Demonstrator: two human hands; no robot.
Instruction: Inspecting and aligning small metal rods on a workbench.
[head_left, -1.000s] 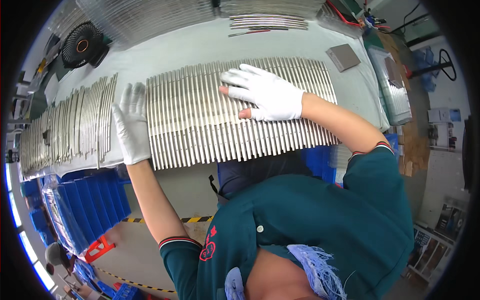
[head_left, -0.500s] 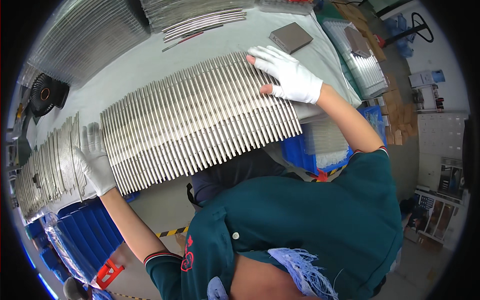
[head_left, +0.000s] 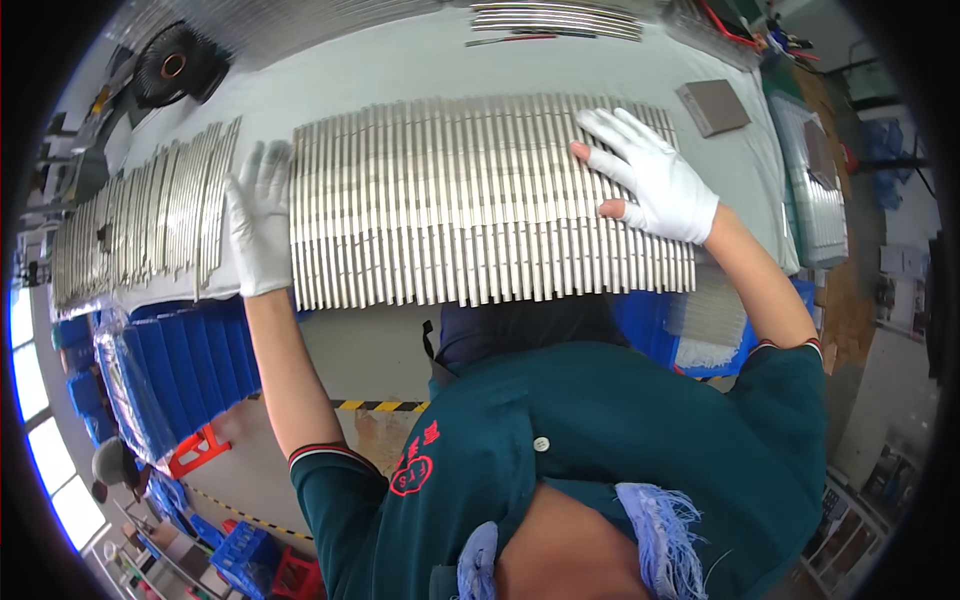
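A wide row of slim, silvery metal rods (head_left: 450,210) lies side by side on the cloth-covered table in front of me, their near ends sticking out past the table edge. My left hand (head_left: 262,215), in a white glove, lies flat along the row's left end with its fingers stretched out. On the right part of the row rests my right hand (head_left: 655,180), palm down and fingers spread; its glove leaves the thumb tip and one fingertip bare. Neither hand is closed round a rod. Left of my left hand is a second, less even group of rods (head_left: 150,215).
A grey-brown block (head_left: 713,107) sits beyond my right hand. More rods (head_left: 560,18) and a thin tool with a red part (head_left: 515,39) lie at the back. A black fan (head_left: 178,65) stands far left. Blue bins (head_left: 190,350) are below the table's left side.
My view has turned, so the row now looks nearly level and farther right. Both hands stay at the row, left at its end and right on top.
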